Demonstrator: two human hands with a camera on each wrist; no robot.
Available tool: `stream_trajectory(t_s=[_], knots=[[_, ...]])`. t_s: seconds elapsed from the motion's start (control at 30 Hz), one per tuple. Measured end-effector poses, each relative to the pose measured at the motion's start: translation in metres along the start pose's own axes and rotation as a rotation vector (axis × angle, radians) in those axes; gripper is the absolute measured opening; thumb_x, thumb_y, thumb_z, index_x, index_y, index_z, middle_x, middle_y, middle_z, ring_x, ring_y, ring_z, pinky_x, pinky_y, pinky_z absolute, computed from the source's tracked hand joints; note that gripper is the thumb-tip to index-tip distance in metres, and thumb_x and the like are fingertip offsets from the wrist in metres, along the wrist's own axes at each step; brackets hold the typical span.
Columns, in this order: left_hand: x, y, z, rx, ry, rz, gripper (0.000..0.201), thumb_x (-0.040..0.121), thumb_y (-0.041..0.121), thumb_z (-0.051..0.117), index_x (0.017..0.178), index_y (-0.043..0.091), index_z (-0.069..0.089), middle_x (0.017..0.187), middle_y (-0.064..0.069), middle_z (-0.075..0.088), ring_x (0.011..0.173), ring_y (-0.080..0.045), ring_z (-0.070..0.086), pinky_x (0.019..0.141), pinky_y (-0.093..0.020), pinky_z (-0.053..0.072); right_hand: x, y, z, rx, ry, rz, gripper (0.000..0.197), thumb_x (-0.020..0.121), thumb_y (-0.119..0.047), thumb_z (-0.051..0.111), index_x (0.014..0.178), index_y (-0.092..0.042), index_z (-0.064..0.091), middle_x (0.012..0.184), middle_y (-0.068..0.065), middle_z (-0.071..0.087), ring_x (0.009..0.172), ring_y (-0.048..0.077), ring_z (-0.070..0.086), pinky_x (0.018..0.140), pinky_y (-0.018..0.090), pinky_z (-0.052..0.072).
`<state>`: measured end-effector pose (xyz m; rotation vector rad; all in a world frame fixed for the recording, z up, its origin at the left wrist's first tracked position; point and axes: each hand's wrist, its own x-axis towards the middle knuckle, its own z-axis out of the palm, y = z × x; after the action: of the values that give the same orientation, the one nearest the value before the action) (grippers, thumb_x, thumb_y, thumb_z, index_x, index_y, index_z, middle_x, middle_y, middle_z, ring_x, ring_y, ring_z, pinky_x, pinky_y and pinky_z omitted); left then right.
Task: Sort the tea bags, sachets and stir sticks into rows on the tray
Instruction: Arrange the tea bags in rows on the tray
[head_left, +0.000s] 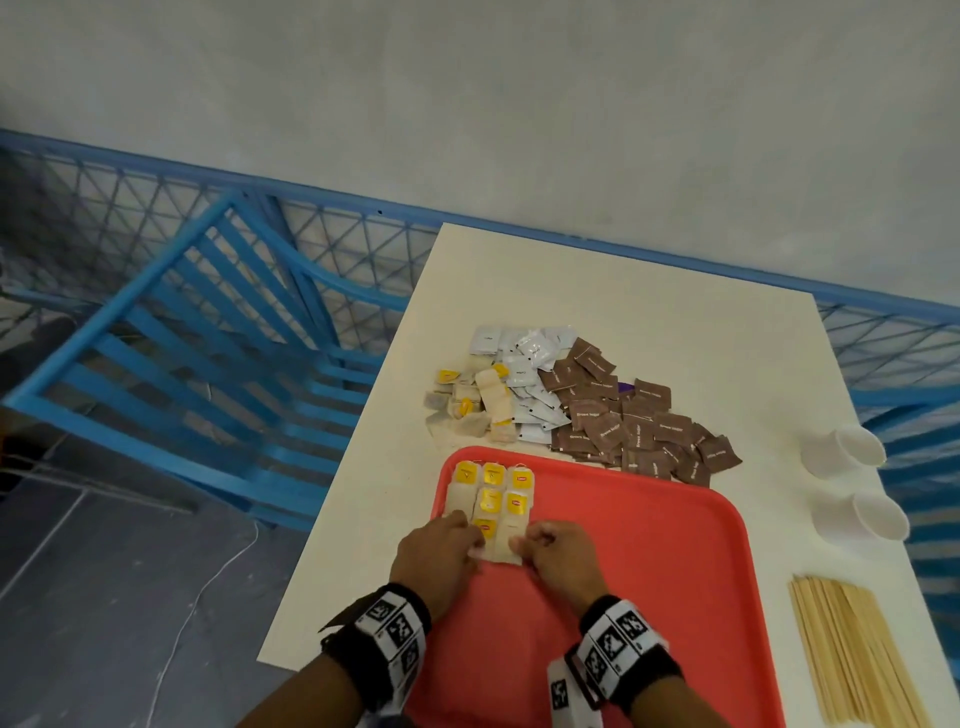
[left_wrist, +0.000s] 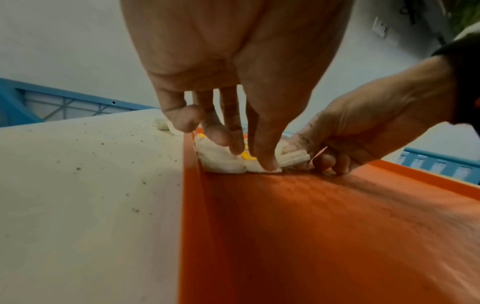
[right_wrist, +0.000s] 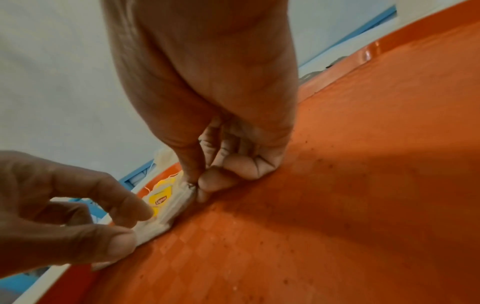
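Note:
Several tea bags with yellow tags lie in rows at the far left corner of the red tray. My right hand pinches the right edge of the nearest tea bag between thumb and forefinger, as the right wrist view shows for the hand and the bag. My left hand presses its thumb and fingertips down on the bags' left side. Beyond the tray lie loose tea bags, white sachets and brown sachets. Stir sticks lie to the tray's right.
Two white paper cups lie on their sides near the table's right edge. A blue slatted chair stands left of the table, and a blue mesh fence runs behind it. Most of the tray floor is bare.

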<state>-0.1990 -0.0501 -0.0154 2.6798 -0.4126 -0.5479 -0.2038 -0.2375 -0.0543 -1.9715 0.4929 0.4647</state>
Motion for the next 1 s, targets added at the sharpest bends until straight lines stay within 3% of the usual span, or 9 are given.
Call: stream_trajectory(t_s=[0.17, 0.23, 0.33, 0.4, 0.5, 0.57, 0.67, 0.83, 1.0], knots=[[0.009, 0.002, 0.001, 0.047, -0.063, -0.030, 0.029, 0.099, 0.026, 0.045, 0.121, 0.031, 0.062, 0.125, 0.007, 0.054, 0.119, -0.018, 0.053, 0.087, -0.035, 0.043, -0.005, -0.011, 0.002, -0.154, 0.123, -0.004, 0.028, 0.074, -0.020, 0.081, 0.064, -0.019, 0.055, 0.070, 0.000, 0.068, 0.067, 0.019, 0.061, 0.066, 0.033, 0.046], [0.010, 0.002, 0.001, 0.059, -0.068, -0.030, 0.028, 0.099, 0.025, 0.045, 0.121, 0.030, 0.062, 0.125, 0.007, 0.054, 0.120, -0.018, 0.052, 0.088, -0.035, 0.043, -0.009, -0.017, 0.004, -0.171, 0.139, 0.002, 0.029, 0.074, -0.020, 0.079, 0.069, -0.018, 0.050, 0.073, 0.002, 0.066, 0.068, 0.019, 0.059, 0.064, 0.032, 0.044], [0.009, 0.002, -0.004, 0.023, -0.060, -0.017, 0.027, 0.098, 0.034, 0.050, 0.124, 0.031, 0.059, 0.123, 0.007, 0.051, 0.117, -0.018, 0.053, 0.088, -0.037, 0.042, -0.010, -0.034, -0.006, -0.213, 0.127, -0.059, 0.026, 0.079, -0.022, 0.077, 0.071, -0.016, 0.052, 0.069, -0.004, 0.061, 0.062, 0.011, 0.052, 0.056, 0.022, 0.038], [0.009, -0.002, -0.016, -0.061, -0.006, -0.007, 0.024, 0.097, 0.042, 0.053, 0.117, 0.032, 0.060, 0.115, 0.008, 0.053, 0.108, -0.017, 0.056, 0.085, -0.037, 0.044, -0.003, -0.057, -0.019, -0.289, 0.121, -0.163, 0.020, 0.084, -0.023, 0.073, 0.074, -0.014, 0.059, 0.065, -0.010, 0.058, 0.060, 0.004, 0.050, 0.056, 0.021, 0.038], [0.019, -0.015, -0.039, -0.238, 0.094, -0.016, 0.015, 0.091, 0.044, 0.061, 0.094, 0.031, 0.068, 0.090, 0.013, 0.062, 0.085, -0.009, 0.060, 0.078, -0.037, 0.052, 0.019, -0.099, -0.032, -0.411, 0.092, -0.318, 0.019, 0.088, -0.024, 0.067, 0.071, -0.022, 0.060, 0.065, -0.014, 0.057, 0.063, 0.002, 0.052, 0.063, 0.026, 0.042], [0.029, -0.026, -0.053, -0.388, 0.180, -0.055, 0.015, 0.088, 0.041, 0.066, 0.082, 0.028, 0.072, 0.076, 0.012, 0.066, 0.071, -0.004, 0.059, 0.071, -0.031, 0.052, 0.046, -0.126, -0.032, -0.485, 0.089, -0.371, 0.017, 0.088, -0.026, 0.066, 0.072, -0.025, 0.061, 0.075, -0.008, 0.065, 0.071, 0.010, 0.060, 0.065, 0.029, 0.049], [0.035, -0.034, -0.069, -0.589, 0.286, -0.133, 0.015, 0.088, 0.030, 0.073, 0.075, 0.023, 0.073, 0.064, 0.008, 0.067, 0.063, -0.002, 0.059, 0.060, -0.011, 0.041, 0.090, -0.157, -0.018, -0.658, 0.098, -0.401, 0.012, 0.089, -0.023, 0.055, 0.082, -0.024, 0.065, 0.091, 0.002, 0.069, 0.086, 0.024, 0.065, 0.073, 0.036, 0.055], [0.028, -0.044, -0.063, -0.723, 0.303, -0.189, 0.022, 0.091, 0.028, 0.070, 0.069, 0.030, 0.065, 0.063, 0.002, 0.066, 0.058, -0.004, 0.054, 0.059, -0.012, 0.041, 0.140, -0.189, 0.014, -1.064, -0.091, -0.554, 0.035, 0.089, -0.018, 0.055, 0.124, -0.013, 0.056, 0.125, 0.008, 0.051, 0.119, 0.033, 0.048, 0.086, 0.044, 0.051], [0.022, -0.050, -0.053, -0.775, 0.283, -0.218, 0.025, 0.092, 0.024, 0.068, 0.069, 0.030, 0.063, 0.061, 0.009, 0.065, 0.058, -0.002, 0.055, 0.060, -0.011, 0.040, 0.164, -0.192, 0.026, -1.306, -0.162, -0.491, 0.033, 0.091, -0.022, 0.055, 0.122, -0.011, 0.055, 0.129, 0.008, 0.050, 0.129, 0.032, 0.042, 0.092, 0.044, 0.048]])
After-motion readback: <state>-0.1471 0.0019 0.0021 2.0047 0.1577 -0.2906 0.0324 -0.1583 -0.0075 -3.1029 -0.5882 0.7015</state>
